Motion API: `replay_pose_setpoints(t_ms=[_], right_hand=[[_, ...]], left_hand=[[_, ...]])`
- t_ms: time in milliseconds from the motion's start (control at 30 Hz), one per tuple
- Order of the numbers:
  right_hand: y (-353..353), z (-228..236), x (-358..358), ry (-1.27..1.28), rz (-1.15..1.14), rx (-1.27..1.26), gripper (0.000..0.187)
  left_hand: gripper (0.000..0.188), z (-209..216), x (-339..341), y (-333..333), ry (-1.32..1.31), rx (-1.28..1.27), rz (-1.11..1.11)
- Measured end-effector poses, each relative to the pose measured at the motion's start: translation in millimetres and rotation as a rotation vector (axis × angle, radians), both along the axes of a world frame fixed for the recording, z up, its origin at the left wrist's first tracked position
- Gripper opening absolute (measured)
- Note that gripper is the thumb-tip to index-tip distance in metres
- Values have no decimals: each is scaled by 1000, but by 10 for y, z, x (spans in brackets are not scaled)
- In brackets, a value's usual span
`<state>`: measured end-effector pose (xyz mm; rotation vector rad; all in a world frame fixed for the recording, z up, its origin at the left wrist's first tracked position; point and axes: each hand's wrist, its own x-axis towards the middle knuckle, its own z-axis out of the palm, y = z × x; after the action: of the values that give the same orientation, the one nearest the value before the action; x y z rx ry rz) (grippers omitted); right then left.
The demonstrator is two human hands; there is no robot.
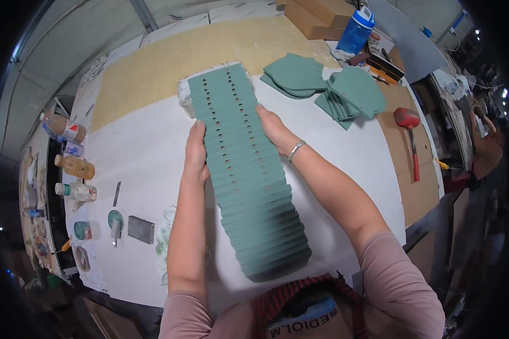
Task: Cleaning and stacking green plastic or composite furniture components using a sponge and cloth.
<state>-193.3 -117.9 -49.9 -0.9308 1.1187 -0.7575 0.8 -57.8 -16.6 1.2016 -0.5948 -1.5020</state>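
Note:
A long row of green flat panels (237, 148) lies overlapped like shingles down the middle of the table. Two lines of small holes run along its far part, while its near end fans down toward my body. My left hand (195, 152) grips the row's left edge, fingers going under or behind the panels. On the opposite edge my right hand (273, 131) presses a little farther up, its thumb along the side and most fingers hidden. Under the far end shows a white wrapped support (185, 95). More green panels (353, 93) are piled at the far right, beside another small stack (293, 73).
At the right, a red mallet (407, 117) lies on brown cardboard (417, 198). A blue water bottle (356, 31) stands near tools and boxes. Several bottles (76, 167) line the left edge, near a grey block (141, 229), a green-topped tool (115, 219) and a jar (83, 230).

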Motion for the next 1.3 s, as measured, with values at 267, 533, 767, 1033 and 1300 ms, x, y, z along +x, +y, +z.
replay_pose_setpoints(t_ms=[267, 533, 767, 1033, 1300], right_hand=[[86, 269, 7, -75, 30, 60, 72], [72, 116, 28, -192, 29, -11, 73], [-14, 131, 33, -27, 1, 84, 68], [224, 176, -50, -174, 57, -10, 72], [1297, 231, -288, -97, 65, -189, 70]], left_hand=[[48, 134, 11, -44, -83, 85, 52], [48, 197, -65, 17, -63, 75, 48], [51, 117, -28, -23, -230, 3, -77], [60, 27, 71, 296, 16, 18, -43], [77, -60, -232, 1486, -22, -189, -118]])
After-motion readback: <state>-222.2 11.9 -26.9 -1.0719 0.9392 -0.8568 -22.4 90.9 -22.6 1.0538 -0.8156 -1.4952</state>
